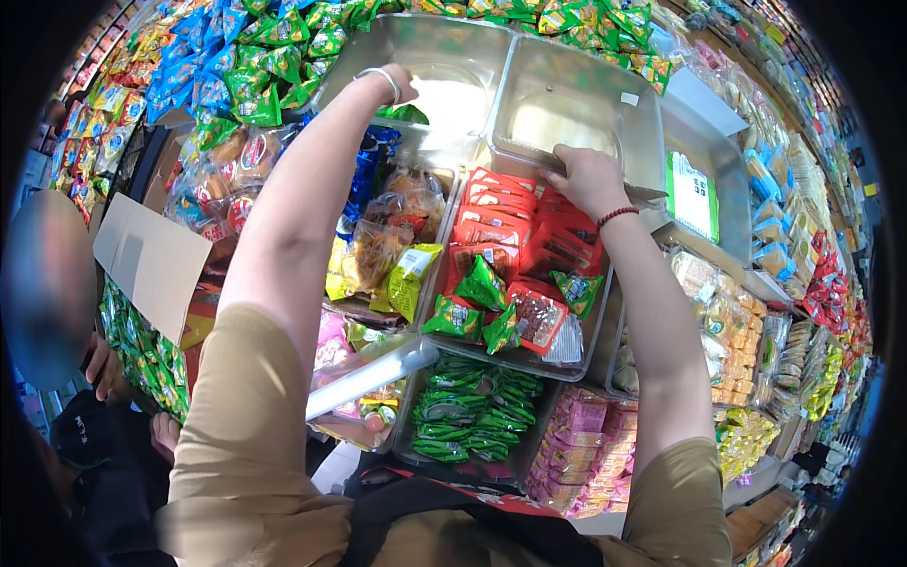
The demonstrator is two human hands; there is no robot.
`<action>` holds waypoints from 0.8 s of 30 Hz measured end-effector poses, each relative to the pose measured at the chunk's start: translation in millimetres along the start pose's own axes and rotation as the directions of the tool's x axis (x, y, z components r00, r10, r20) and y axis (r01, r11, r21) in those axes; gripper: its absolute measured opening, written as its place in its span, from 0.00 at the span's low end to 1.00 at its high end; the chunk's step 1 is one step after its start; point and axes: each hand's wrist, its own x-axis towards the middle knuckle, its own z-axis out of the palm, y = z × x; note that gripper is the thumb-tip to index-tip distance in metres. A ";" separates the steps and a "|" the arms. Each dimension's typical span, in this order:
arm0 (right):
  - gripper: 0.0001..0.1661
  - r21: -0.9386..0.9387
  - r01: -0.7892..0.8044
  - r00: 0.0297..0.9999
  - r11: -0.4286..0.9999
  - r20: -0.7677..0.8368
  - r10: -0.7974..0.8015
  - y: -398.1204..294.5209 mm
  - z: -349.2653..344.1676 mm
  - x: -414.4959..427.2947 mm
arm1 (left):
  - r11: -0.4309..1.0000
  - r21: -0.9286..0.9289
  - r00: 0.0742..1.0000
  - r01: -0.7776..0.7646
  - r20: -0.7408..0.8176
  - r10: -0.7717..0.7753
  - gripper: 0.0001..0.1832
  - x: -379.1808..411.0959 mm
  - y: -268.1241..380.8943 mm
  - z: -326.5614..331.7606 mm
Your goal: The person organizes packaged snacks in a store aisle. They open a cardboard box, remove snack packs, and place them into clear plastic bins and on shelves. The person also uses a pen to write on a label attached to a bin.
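My left hand (398, 83), with a silvery bangle on the wrist, is at the left part of a clear plastic bin (439, 32); a green snack packet (405, 113) lies just below it. Whether the fingers hold anything is hidden. At the front rim of a second clear bin (641, 120) is my right hand (587, 177), fingers bent over the edge, a dark red bead bracelet on its wrist. Below that hand, a bin holds rows of red snack packets (496, 227), with several green packets (482, 283) lying on top at its near end.
Left of the red packets is a bin with yellow packets (407, 276) and bagged food. Nearer me lie stacked green packets (475, 411) and a clear plastic tube (375, 379). A cardboard flap (152, 259) juts out at left, where another person's hand (103, 365) shows.
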 end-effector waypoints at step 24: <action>0.20 0.039 0.017 0.998 0.999 -0.057 -0.015 -6.0 6.9 3.5 | 0.367 -0.553 0.432 -0.748 -0.825 -0.364 0.10 -309.1 172.1 69.6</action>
